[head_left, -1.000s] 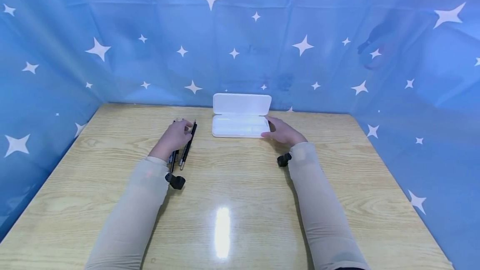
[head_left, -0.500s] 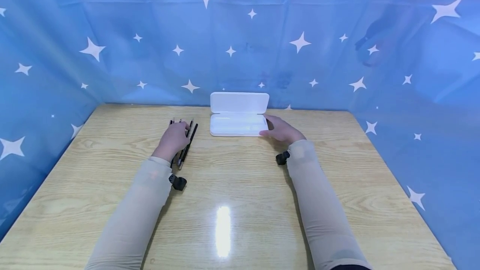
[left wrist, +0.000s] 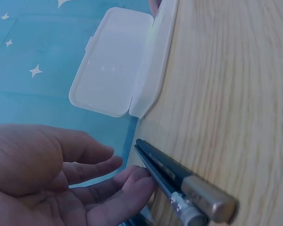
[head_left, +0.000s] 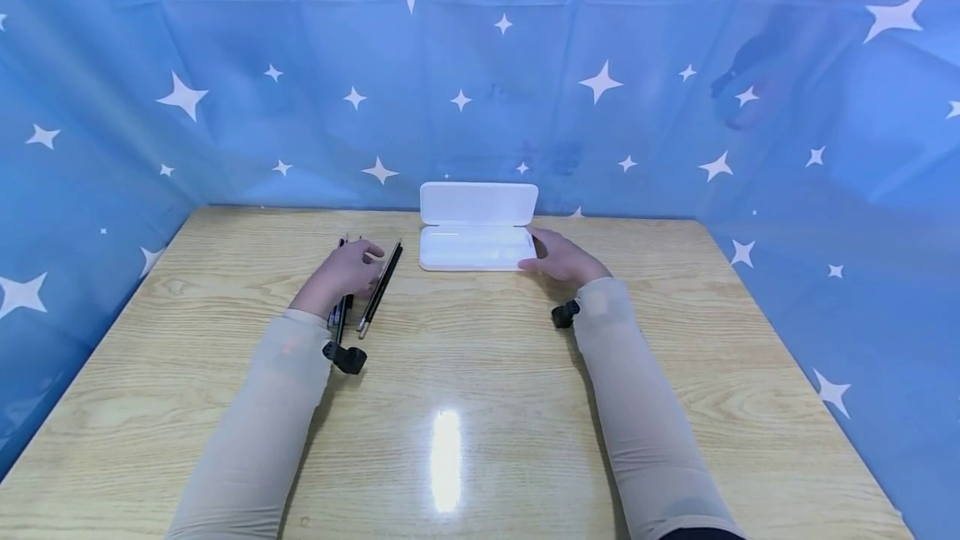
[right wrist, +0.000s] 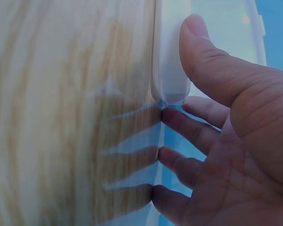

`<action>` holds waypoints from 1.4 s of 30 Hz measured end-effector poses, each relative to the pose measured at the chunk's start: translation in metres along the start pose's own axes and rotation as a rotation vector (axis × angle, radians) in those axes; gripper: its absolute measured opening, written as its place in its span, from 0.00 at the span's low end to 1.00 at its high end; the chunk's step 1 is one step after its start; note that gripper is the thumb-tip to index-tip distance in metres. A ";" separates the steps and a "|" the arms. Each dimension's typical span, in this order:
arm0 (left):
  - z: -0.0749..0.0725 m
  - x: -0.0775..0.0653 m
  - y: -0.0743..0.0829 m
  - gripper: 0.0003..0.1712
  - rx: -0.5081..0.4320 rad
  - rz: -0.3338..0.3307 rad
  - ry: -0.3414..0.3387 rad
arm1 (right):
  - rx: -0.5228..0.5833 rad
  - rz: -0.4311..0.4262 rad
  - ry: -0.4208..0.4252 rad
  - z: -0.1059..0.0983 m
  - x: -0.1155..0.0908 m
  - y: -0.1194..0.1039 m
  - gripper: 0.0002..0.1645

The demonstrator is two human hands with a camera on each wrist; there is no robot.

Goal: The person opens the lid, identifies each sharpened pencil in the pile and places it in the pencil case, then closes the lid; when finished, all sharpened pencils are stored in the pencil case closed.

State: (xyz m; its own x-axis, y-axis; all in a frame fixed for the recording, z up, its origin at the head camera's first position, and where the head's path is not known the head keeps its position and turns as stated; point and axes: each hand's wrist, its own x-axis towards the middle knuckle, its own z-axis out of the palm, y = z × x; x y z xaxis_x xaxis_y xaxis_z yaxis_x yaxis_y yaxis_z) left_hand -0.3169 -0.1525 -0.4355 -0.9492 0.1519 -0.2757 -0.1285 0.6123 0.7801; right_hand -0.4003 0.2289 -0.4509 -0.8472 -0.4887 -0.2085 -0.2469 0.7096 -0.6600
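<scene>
A white pencil case (head_left: pixel 480 261) stands at the back of the table with its lid (head_left: pixel 480 203) raised. My right hand (head_left: pixel 562 262) holds its right end, thumb at the front wall and index finger round behind. The other fingertips of that hand rest low by the table in the right wrist view. My left hand (head_left: pixel 345 273) is over the pencils on the left, fingers loosely bent with nothing between them. Two dark pencils (head_left: pixel 381 288) lie side by side just right of it, a fingertip right at them. More dark pens or pencils (head_left: pixel 341 319) lie partly hidden under this hand.
The wooden table (head_left: pixel 465 373) runs back to a blue curtain (head_left: pixel 480 65) with white stars. Small black cameras are strapped to both wrists. A bright light reflection (head_left: pixel 446 461) shows on the front of the table.
Two pencils have shifted slightly right, apart from the others. My left hand moved right over them, then back left a little. The right hand stays at the case.
</scene>
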 end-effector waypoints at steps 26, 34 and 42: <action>0.017 0.008 0.003 0.33 0.178 0.014 0.071 | -0.025 0.054 0.009 0.000 -0.002 -0.001 0.49; 0.016 0.003 0.004 0.36 0.083 -0.016 0.073 | -0.034 0.045 0.020 -0.001 -0.001 -0.001 0.47; 0.014 0.001 0.005 0.43 0.062 -0.026 0.077 | -0.022 0.068 0.006 -0.001 -0.001 0.000 0.50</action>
State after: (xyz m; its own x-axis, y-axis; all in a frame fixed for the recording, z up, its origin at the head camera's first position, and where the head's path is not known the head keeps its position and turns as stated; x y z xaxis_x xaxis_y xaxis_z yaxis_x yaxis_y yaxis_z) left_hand -0.3146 -0.1382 -0.4396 -0.9653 0.0770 -0.2494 -0.1373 0.6626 0.7363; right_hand -0.3998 0.2295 -0.4498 -0.8651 -0.4358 -0.2484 -0.1987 0.7524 -0.6280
